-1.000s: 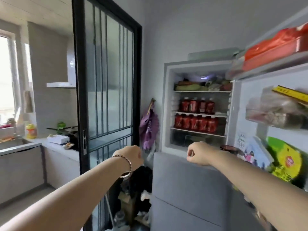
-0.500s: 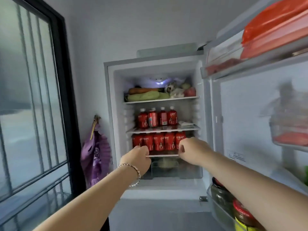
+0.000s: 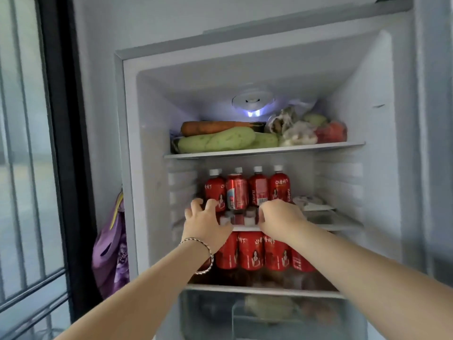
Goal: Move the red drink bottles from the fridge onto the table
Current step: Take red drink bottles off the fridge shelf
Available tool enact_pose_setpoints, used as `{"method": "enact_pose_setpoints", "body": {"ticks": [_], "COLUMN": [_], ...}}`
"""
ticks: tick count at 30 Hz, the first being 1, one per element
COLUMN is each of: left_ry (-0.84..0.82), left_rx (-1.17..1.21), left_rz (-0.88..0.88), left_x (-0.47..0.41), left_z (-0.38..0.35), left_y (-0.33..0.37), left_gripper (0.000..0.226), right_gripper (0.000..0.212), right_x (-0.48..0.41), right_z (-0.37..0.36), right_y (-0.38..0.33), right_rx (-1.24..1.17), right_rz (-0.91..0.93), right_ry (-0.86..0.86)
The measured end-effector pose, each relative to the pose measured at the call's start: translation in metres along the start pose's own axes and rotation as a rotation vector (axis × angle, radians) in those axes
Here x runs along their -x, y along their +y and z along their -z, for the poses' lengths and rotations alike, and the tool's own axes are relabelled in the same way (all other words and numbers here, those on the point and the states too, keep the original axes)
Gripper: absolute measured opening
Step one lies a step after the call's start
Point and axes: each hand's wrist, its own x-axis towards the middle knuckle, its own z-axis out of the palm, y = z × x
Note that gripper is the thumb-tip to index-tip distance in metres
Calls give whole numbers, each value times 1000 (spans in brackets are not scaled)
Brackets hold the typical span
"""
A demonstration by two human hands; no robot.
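At the fridge's [image 3: 147,119] middle shelf [image 3: 331,225], among red bottles [image 3: 258,190]
Left hand [image 3: 206,222] lay loose on the leftmost bottle [image 3: 215,187]; right hand's [image 3: 282,218] grip, couldn't tell.

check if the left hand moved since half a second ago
Yes. The left hand rose from the lower shelf edge to the middle shelf, fingers at the leftmost upper bottle.

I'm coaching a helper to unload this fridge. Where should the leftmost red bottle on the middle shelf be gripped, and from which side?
Grip the leftmost bottle round its labelled body, below the white cap, probably from the front-left: it stands upright at the row's end, its neighbour close on the right, free space on the left.
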Motion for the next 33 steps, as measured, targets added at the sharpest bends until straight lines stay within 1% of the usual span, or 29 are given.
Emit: {"method": "enact_pose_setpoints", "body": {"ticks": [2, 4, 6, 9, 11, 14, 16, 18, 20, 21, 23, 27, 31, 33], "left_ry": [13, 20, 13, 17, 31, -19, -39, -34, -41, -47, -49, -39, -66, -67], "left_rx": [5, 29, 45, -9, -36, 53, 93, 91, 113, 130, 154, 169, 230, 257], "left_rz": [-13, -5, 23, 62, 97, 195, 217, 217, 234, 245, 258, 251, 224, 210], "left_x": [-33, -66, -100, -148, -174, -194, -197, -200, -203, -204, -204, -200, -198, -194], "left_z": [-17, -35, -50, -67, -77, -94, -104, -108, -109, -108, -107, -106, -99, -95], "left_y": [-9, -13, -11, -5, -2, -2, -4, -6, -6, -4, -1, -3, -8, -8], "left_gripper": [59, 66, 78, 98, 108, 111, 111, 112, 111, 110, 106, 94, 88, 84], "right_gripper": [9, 16, 19, 19, 18, 21, 31, 50, 66, 69, 64, 50, 36, 23], "right_x": [-26, -47, -67, -95, -111, -130, -141, -155, -175, -187, -209, -239, -243, -236], "right_z": [-15, -26, -35, -40, -43, -49, -54, -59, -61, -61, -61, -66, -65, -67], "right_y": [4, 8, 14, 25, 35, 49, 58, 68, 73, 74, 74, 77, 78, 75], "right_rx": [2, -12, -10, 15, 21, 63, 70, 4, -46, -46, -55, -106, -334, -443], "right_rz": [-10, -43, -69, -115, -152, -210, -238, -242, -188, -151, -97, -46, -17, 12], "right_ry": [24, 31, 22, 52, 66, 61, 93, 126, 133, 136, 134, 80, 195, 290]}}
